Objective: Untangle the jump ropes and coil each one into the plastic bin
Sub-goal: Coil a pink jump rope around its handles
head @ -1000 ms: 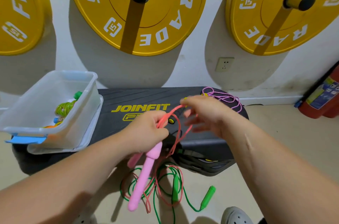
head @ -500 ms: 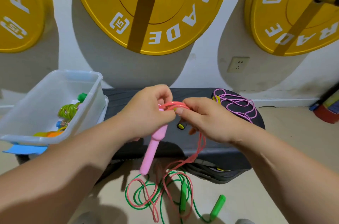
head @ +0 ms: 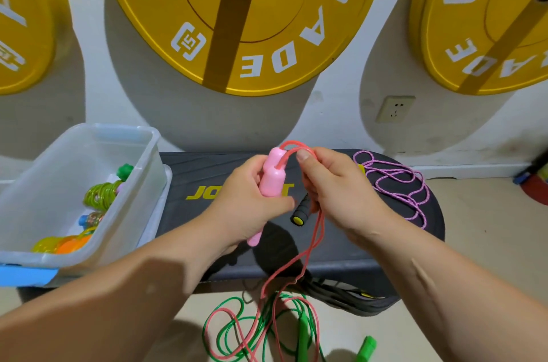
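Observation:
My left hand [head: 247, 203] grips the two pink handles [head: 272, 181] of the pink jump rope, held upright over the black step platform [head: 341, 246]. My right hand [head: 335, 192] pinches the pink cord [head: 315, 237] just beside the handle tops. From there the cord hangs down to the floor, where it lies tangled with a green jump rope [head: 234, 329] and its green handles [head: 366, 347]. A purple rope [head: 397, 186] lies looped on the platform's right side. The clear plastic bin [head: 44, 181] stands at the left with coiled ropes inside.
A black handle with a yellow end cap [head: 300, 213] lies on the platform between my hands. Yellow weight plates [head: 237, 14] hang on the wall behind. A red object [head: 536, 186] sits at the far right on the floor.
My left hand has turned the pink handles upright and raised them. My right hand has drawn a loop of pink cord up beside their tops, lifting more cord off the floor.

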